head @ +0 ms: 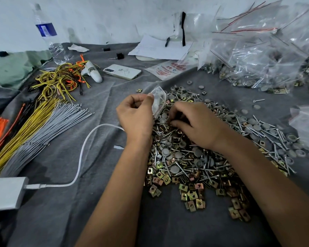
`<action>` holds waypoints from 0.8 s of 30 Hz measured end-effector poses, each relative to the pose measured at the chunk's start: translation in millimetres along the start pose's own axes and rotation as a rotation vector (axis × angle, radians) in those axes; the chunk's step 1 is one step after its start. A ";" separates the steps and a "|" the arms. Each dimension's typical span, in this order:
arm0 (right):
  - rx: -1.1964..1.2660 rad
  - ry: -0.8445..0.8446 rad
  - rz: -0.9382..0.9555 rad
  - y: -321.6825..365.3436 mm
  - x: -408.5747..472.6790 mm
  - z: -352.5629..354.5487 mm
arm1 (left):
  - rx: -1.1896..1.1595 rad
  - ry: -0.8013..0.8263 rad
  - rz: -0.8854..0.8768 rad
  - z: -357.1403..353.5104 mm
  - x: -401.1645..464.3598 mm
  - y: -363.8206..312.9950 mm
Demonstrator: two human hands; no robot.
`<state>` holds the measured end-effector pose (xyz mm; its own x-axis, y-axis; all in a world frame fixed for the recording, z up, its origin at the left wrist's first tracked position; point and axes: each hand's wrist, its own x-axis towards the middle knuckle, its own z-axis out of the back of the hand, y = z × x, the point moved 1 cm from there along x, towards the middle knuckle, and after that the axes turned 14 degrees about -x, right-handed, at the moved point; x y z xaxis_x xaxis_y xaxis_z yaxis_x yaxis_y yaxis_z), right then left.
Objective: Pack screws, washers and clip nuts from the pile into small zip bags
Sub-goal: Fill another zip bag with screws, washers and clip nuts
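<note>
A broad pile of silver screws, grey round washers and brass-coloured clip nuts lies on the grey cloth at centre right. My left hand pinches a small clear zip bag with a red seal line by its upper edge, holding it just above the pile's far left side. My right hand rests on the pile beside the bag, fingers curled down among the parts; whether it holds any is hidden.
Filled and empty zip bags are heaped at the back right. Bundles of grey, yellow and orange cable ties lie left. A phone, water bottle, papers, and a white cable to a grey power bank surround the work area.
</note>
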<state>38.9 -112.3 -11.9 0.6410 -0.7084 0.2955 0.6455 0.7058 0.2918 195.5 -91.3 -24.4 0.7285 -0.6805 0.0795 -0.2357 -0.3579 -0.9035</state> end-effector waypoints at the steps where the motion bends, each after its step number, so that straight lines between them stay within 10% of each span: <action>1: 0.025 -0.033 -0.023 -3.0 -0.7 2.8 | -0.001 0.001 0.000 -0.1 -0.4 -0.1; 11: -0.187 -0.140 -0.203 -26.9 -3.6 14.9 | -0.011 0.004 0.016 1.2 -1.2 -0.8; 24: -0.385 0.142 -0.007 -9.4 -3.7 5.6 | -0.017 0.009 0.011 0.5 0.0 0.4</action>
<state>28.2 -116.3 -10.6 0.6700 -0.7254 0.1580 0.7407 0.6674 -0.0765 195.7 -91.2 -25.0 0.7197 -0.6904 0.0733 -0.2549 -0.3609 -0.8971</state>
